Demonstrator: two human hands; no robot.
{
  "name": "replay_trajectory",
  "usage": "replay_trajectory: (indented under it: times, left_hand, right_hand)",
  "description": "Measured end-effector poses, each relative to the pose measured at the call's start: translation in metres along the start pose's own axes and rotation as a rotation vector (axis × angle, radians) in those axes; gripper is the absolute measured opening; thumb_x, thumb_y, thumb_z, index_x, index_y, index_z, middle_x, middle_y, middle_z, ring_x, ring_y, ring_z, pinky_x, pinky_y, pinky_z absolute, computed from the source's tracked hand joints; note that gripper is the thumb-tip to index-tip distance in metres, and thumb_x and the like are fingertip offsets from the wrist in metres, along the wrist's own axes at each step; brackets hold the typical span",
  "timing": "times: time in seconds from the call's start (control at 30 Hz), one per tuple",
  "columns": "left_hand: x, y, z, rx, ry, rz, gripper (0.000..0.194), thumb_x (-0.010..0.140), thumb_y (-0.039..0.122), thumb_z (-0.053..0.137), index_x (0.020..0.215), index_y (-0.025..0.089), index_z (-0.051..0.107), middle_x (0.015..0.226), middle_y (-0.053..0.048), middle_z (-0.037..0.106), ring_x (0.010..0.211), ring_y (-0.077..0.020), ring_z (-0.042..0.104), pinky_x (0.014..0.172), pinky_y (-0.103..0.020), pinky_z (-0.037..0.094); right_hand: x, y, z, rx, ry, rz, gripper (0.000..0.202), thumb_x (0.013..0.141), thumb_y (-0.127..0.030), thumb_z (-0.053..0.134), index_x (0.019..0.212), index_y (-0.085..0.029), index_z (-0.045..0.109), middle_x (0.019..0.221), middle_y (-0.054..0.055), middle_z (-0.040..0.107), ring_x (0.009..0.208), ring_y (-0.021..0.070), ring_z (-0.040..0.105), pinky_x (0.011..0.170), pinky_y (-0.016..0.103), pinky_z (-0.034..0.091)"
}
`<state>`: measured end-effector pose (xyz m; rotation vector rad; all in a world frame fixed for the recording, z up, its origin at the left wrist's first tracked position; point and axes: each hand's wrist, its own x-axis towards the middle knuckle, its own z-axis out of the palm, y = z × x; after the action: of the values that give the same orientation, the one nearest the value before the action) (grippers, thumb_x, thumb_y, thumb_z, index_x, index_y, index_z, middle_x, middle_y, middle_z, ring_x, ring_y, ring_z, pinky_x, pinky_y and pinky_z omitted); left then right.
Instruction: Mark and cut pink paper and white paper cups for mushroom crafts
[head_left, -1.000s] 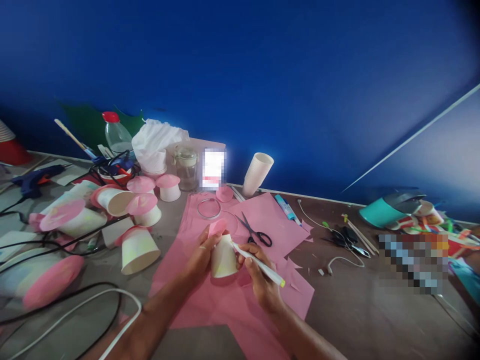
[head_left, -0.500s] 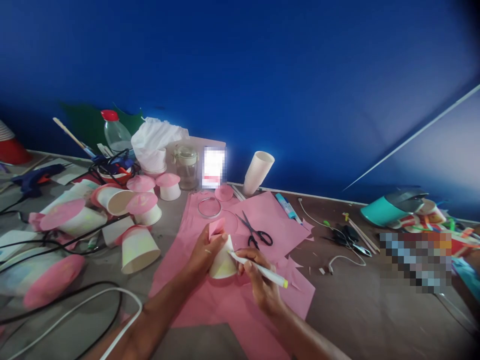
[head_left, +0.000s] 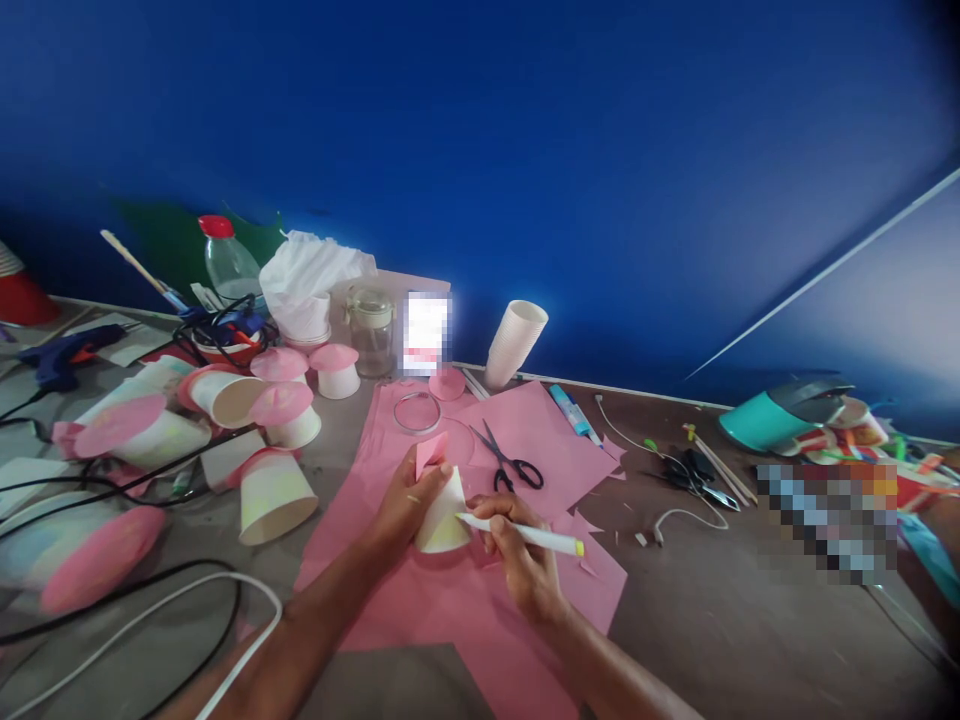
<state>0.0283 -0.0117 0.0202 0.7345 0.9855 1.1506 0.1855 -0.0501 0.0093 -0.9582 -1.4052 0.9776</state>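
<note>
1. L hand (head_left: 405, 500) is gripping a small paper cup (head_left: 442, 515), held upside down and tilted, w/ fingers wrapped round its side. Cup is sitting just above the pink paper sheet (head_left: 480, 600) on the counter (head_left: 712, 620), near centre of view.
2. R hand (head_left: 517, 560) is pinching a white marker (head_left: 525, 535) w/ a yellow-green end cap; tip is touching the cup wall on its R side.
3. A pink paper piece (head_left: 431, 450) is sticking up off the cup's upper end, by the L thumb.
4. Doing it well, my call: keep the L grip firm but not crushing, since the thin wall will likely dent. Rotate the cup w/ the L hand and keep the marker steady, rather than chasing round it. Brace the R wrist on the sheet.
5. Scissors (head_left: 510, 462) are lying open just beyond the cup, touching neither hand.
6. About 7 more cups w/ pink tops (head_left: 281, 405) are lying on the L of the counter; exact count unclear.
7. Hard to read: marker tip is hidden between cup and R fingers, so no mark is visible. Cup's far side is out of sight.
8. 2 areas are pixelated; contents unknown. Frame edges are blurring.
</note>
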Motion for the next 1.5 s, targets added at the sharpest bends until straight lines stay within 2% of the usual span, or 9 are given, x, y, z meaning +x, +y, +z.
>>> replay_trajectory:
  times: [0.1,0.3,0.53,0.87,1.07,1.33,1.5]
  left_hand:
    - [0.0018,-0.0014,0.0001,-0.007,0.01,-0.006,0.068,0.066,0.055,0.083,0.115,0.019,0.053,0.071,0.005,0.059,0.055,-0.0131,0.056,0.05,-0.024,0.046]
    - [0.004,-0.0038,0.0002,-0.013,0.022,-0.016,0.076,0.062,0.059,0.085,0.118,0.018,0.054,0.072,0.003,0.062,0.054,-0.0119,0.055,0.049,-0.023,0.044]
    - [0.003,-0.003,0.0003,-0.004,0.03,-0.009,0.079,0.06,0.059,0.086,0.119,0.016,0.055,0.07,0.005,0.06,0.053,-0.0106,0.053,0.048,-0.023,0.045]
    - [0.0046,-0.0032,0.0004,0.003,0.031,-0.001,0.067,0.06,0.059,0.085,0.105,0.019,0.055,0.066,0.005,0.06,0.051,-0.0109,0.054,0.048,-0.022,0.044]
    - [0.0064,-0.0079,-0.0016,0.003,0.024,-0.014,0.071,0.062,0.06,0.084,0.112,0.019,0.055,0.069,0.003,0.063,0.053,-0.0129,0.057,0.049,-0.024,0.046]
    - [0.0026,-0.0035,-0.0007,0.017,0.007,0.0,0.064,0.065,0.059,0.083,0.107,0.019,0.055,0.066,0.004,0.061,0.05,-0.0112,0.054,0.048,-0.022,0.043]
    - [0.0027,-0.0043,-0.0004,0.009,0.015,-0.015,0.07,0.064,0.06,0.083,0.113,0.019,0.055,0.07,0.003,0.063,0.053,-0.0116,0.055,0.049,-0.023,0.045]
  right_hand:
    - [0.0004,-0.0016,0.0007,0.009,-0.021,-0.013,0.026,0.095,-0.045,0.057,0.089,-0.025,0.071,0.06,-0.003,0.057,0.05,0.014,0.051,0.049,0.027,0.043]
    - [0.001,-0.0077,0.0013,-0.087,-0.047,-0.104,0.024,0.098,-0.041,0.053,0.095,-0.023,0.069,0.066,-0.002,0.06,0.056,0.0146,0.056,0.055,0.026,0.046]
    - [0.0012,-0.0046,0.0027,-0.123,-0.011,-0.051,0.028,0.098,-0.045,0.053,0.094,-0.022,0.068,0.064,-0.002,0.058,0.053,0.0135,0.054,0.051,0.024,0.045]
    - [0.0,-0.0036,0.0014,-0.065,-0.052,-0.047,0.026,0.098,-0.043,0.055,0.093,-0.022,0.069,0.064,-0.002,0.058,0.055,0.0128,0.054,0.053,0.024,0.045]
    - [-0.0002,0.0009,-0.0002,-0.038,-0.033,0.013,0.028,0.099,-0.044,0.053,0.09,-0.022,0.068,0.06,-0.004,0.055,0.053,0.012,0.051,0.052,0.023,0.043]
    - [-0.0012,-0.0057,0.0018,-0.056,-0.052,-0.068,0.028,0.099,-0.045,0.053,0.095,-0.022,0.068,0.065,-0.002,0.059,0.056,0.0133,0.056,0.055,0.026,0.046]
    - [0.0002,-0.0081,0.0021,-0.119,-0.052,-0.078,0.03,0.099,-0.046,0.051,0.096,-0.021,0.068,0.067,-0.001,0.06,0.057,0.0138,0.056,0.055,0.026,0.047]
